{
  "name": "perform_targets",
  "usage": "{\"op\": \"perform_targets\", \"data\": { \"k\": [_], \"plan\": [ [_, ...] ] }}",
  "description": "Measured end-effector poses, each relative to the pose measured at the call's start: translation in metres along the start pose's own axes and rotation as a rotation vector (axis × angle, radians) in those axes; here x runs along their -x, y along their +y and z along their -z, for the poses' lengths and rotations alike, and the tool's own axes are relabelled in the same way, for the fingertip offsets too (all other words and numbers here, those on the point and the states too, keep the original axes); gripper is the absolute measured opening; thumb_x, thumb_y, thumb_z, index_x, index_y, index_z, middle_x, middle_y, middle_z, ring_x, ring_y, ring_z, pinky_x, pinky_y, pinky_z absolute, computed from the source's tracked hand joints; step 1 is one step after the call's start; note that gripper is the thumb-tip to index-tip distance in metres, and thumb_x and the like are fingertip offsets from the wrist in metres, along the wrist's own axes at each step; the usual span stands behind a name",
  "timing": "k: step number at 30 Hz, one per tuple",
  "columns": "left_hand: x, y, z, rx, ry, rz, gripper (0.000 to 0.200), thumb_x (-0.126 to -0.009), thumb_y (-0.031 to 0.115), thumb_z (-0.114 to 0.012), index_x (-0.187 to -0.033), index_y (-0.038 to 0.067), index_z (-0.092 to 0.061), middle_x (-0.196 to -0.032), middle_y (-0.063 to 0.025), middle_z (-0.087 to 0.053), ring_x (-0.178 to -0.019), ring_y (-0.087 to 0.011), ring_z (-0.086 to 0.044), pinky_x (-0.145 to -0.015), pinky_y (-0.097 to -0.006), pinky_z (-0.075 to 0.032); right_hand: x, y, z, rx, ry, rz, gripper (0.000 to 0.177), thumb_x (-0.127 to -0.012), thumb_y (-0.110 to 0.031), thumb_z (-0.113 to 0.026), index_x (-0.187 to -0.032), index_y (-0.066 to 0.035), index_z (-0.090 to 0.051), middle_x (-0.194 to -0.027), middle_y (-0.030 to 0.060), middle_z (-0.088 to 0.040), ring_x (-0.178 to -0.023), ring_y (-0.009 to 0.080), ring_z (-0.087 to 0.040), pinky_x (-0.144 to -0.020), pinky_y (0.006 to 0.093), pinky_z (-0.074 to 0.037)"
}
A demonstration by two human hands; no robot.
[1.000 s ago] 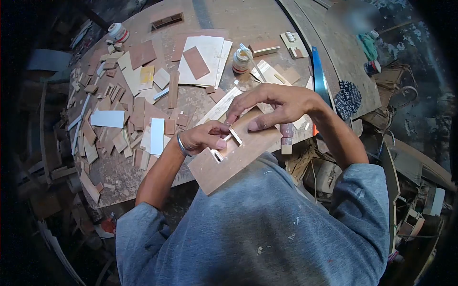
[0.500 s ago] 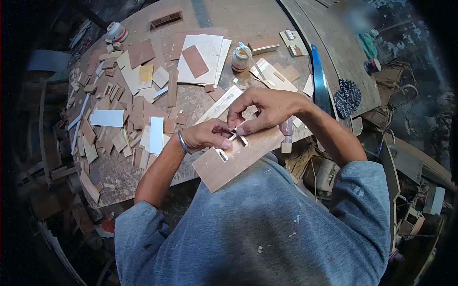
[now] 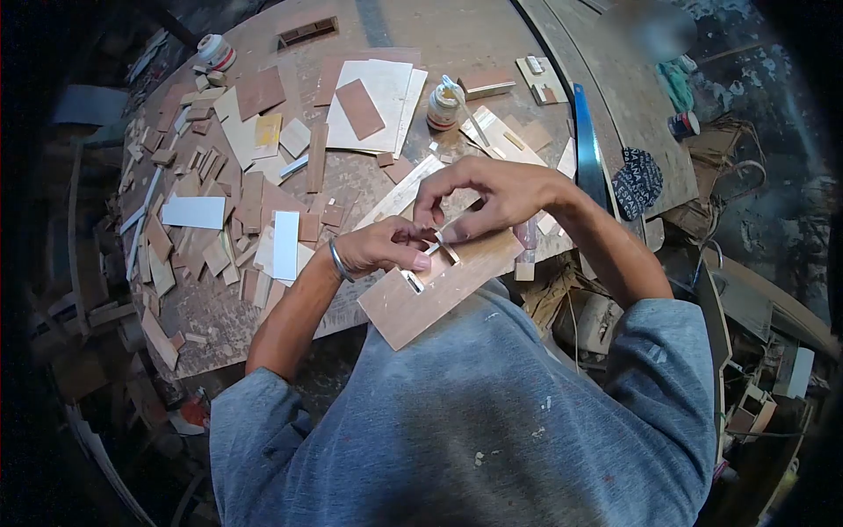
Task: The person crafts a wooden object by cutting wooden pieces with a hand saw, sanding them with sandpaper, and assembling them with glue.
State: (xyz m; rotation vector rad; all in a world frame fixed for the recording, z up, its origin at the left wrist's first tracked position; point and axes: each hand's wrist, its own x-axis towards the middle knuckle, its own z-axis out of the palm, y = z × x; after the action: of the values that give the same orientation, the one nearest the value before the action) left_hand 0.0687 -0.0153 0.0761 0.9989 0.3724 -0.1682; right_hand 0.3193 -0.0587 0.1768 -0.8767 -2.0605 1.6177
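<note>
A flat wooden board [image 3: 404, 316] lies tilted in front of my shirt. Small pale wooden strips [image 3: 412, 282] stand on its upper side, forming part of a low frame. My left hand [image 3: 385, 246], with a metal bangle at the wrist, grips the board's far edge, its thumb pressed over the strips. Above the frame's far end, my right hand [image 3: 487, 200] is closed in a pinch, thumb and fingertips close to the left fingers. What sits between the right fingertips is too small and covered to make out.
Many wood offcuts [image 3: 251, 198] crowd the table's left side. Beyond my hands stands an open glue jar [image 3: 443, 107] with a brush or stick. A handsaw [image 3: 588, 145] lies at the right, beside a dark patterned cloth [image 3: 637, 183]. Another jar [image 3: 216, 53] stands far left.
My right thumb and fingers have shifted slightly at the frame's far end. The board stays in my left hand, and the view has moved a little.
</note>
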Motion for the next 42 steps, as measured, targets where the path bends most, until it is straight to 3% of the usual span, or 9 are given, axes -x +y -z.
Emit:
{"op": "perform_targets", "data": {
  "k": [2, 7, 9, 15, 21, 25, 27, 30, 42],
  "plan": [
    [0.003, 0.008, -0.005, 0.021, -0.037, 0.02, 0.064, -0.081, 0.029, -0.083, -0.133, -0.003, -0.062, -0.091, 0.0035, -0.064, -0.072, -0.0005, -0.056, -0.053, -0.0154, -0.037, 0.006, -0.007, 0.008, 0.041, 0.075, 0.045, 0.039, -0.085, -0.024, -0.077, -0.115, -0.001, -0.07, -0.105, 0.0092, -0.07, -0.099, 0.0191, -0.062, -0.092, 0.038, -0.05],
    [0.001, 0.007, -0.009, 0.049, 0.036, -0.029, 0.07, -0.085, 0.025, -0.08, -0.142, -0.005, -0.053, -0.094, 0.0008, -0.068, -0.076, -0.0008, -0.063, -0.057, -0.013, -0.046, 0.029, -0.014, 0.024, 0.243, 0.289, -0.001, 0.048, -0.084, -0.027, -0.077, -0.124, -0.001, -0.068, -0.119, 0.013, -0.069, -0.114, 0.0244, -0.062, -0.105, 0.0399, -0.047],
    [-0.002, -0.002, -0.003, 0.081, 0.109, -0.075, 0.071, -0.086, 0.022, -0.08, -0.144, -0.007, -0.049, -0.103, -0.0042, -0.071, -0.089, -0.0066, -0.07, -0.068, -0.0173, -0.057, 0.04, -0.017, 0.02, 0.292, 0.545, -0.076, 0.048, -0.084, -0.028, -0.077, -0.124, -0.002, -0.068, -0.119, 0.0129, -0.07, -0.112, 0.0244, -0.063, -0.103, 0.04, -0.047],
    [-0.02, -0.02, -0.021, 0.159, 0.474, -0.32, 0.072, -0.089, 0.019, -0.078, -0.146, -0.009, -0.044, -0.113, -0.0117, -0.071, -0.096, -0.0149, -0.072, -0.075, -0.0263, -0.061, 0.045, -0.008, -0.033, 0.334, 1.185, -0.213, 0.039, -0.081, -0.016, -0.08, -0.116, -0.003, -0.069, -0.112, 0.0116, -0.069, -0.102, 0.0216, -0.065, -0.092, 0.0362, -0.05],
    [-0.031, -0.025, -0.051, 0.182, 0.678, -0.395, 0.066, -0.091, 0.017, -0.076, -0.143, -0.01, -0.047, -0.113, -0.0134, -0.071, -0.096, -0.0152, -0.071, -0.081, -0.0272, -0.059, 0.032, -0.001, -0.081, 0.704, 1.127, -0.074, 0.023, -0.077, -0.012, -0.08, -0.098, -0.005, -0.071, -0.098, 0.0124, -0.067, -0.092, 0.0309, -0.066, -0.079, 0.0397, -0.049],
    [-0.029, -0.015, -0.062, 0.088, 0.706, -0.373, 0.07, -0.09, 0.019, -0.078, -0.143, -0.012, -0.045, -0.108, -0.0129, -0.072, -0.093, -0.0146, -0.071, -0.074, -0.0256, -0.06, 0.025, -0.002, -0.085, 0.735, 1.027, -0.111, 0.019, -0.077, -0.013, -0.079, -0.093, -0.007, -0.071, -0.093, 0.007, -0.065, -0.088, 0.027, -0.065, -0.077, 0.0395, -0.045],
    [-0.027, -0.013, -0.065, 0.04, 0.736, -0.357, 0.072, -0.089, 0.019, -0.08, -0.143, -0.013, -0.045, -0.106, -0.0126, -0.072, -0.091, -0.0143, -0.072, -0.07, -0.0246, -0.059, 0.023, -0.001, -0.086, 0.807, 0.988, -0.129, 0.02, -0.076, -0.012, -0.079, -0.094, -0.008, -0.071, -0.095, 0.0069, -0.066, -0.09, 0.0265, -0.065, -0.079, 0.0399, -0.043],
    [-0.026, -0.008, -0.072, 0.069, 0.753, -0.422, 0.052, -0.088, 0.018, -0.08, -0.13, -0.005, -0.061, -0.098, -0.009, -0.074, -0.086, -0.0119, -0.071, -0.072, -0.0248, -0.058, 0.022, 0.002, -0.086, 0.872, 0.966, -0.131, 0.021, -0.076, -0.01, -0.08, -0.095, -0.009, -0.072, -0.097, 0.0072, -0.067, -0.09, 0.0254, -0.065, -0.082, 0.0393, -0.042],
    [-0.025, -0.017, -0.068, -0.018, 0.79, -0.429, 0.05, -0.087, 0.024, -0.08, -0.125, -0.003, -0.064, -0.097, -0.0113, -0.075, -0.081, -0.0122, -0.072, -0.066, -0.025, -0.058, 0.022, 0.004, -0.082, 0.956, 0.8, -0.179, 0.024, -0.078, -0.006, -0.076, -0.1, -0.01, -0.069, -0.103, 0.0062, -0.066, -0.094, 0.0239, -0.063, -0.079, 0.0414, -0.038]
  ]
}}
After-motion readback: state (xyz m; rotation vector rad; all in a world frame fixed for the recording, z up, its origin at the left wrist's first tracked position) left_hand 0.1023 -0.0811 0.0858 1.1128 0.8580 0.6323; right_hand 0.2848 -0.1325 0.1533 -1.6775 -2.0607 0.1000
